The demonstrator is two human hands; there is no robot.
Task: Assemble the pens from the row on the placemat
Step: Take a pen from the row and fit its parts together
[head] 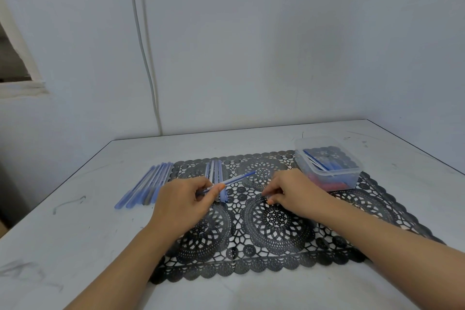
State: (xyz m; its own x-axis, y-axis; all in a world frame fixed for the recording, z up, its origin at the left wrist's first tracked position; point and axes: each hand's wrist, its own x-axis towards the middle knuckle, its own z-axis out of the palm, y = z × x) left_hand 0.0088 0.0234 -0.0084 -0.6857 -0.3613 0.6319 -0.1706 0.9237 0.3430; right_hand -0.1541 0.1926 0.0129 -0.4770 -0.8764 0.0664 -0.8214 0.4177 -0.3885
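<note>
Bare surface [75,246] front-left; pens [151,181] block far left, tub [329,161] sits far right on the mat [276,246].

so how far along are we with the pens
Likely done: the bunch of pens lying left of the placemat. In hand: the left hand pinches one pen; the right hand rests curled on the mat. Left: a few pieces in the row, plus parts in the plastic tub.
</note>
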